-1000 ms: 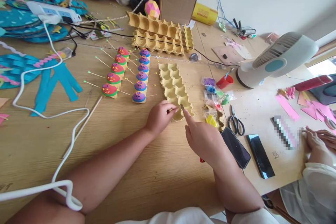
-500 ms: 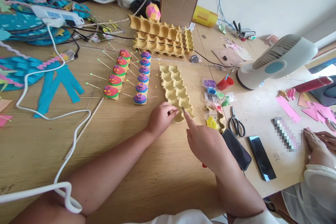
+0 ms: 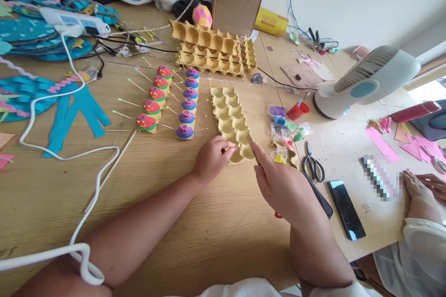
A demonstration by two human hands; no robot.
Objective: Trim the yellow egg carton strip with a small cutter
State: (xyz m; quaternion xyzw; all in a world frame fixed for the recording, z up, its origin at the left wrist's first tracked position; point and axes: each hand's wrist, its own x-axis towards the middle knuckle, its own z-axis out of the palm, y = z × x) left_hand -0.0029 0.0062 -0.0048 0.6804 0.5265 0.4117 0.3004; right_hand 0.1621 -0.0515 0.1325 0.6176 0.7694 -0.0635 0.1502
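Left hand pinches near end of yellow egg tray strip, which lies on wooden table. Right hand, at tray's 4 o'clock, grips a thin blade, likely a craft knife, tip at tray edge. Scissors at 3 o'clock

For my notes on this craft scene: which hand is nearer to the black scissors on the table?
Right. The right hand lies just left of the scissors; the left hand is farther away, at the egg tray strip.
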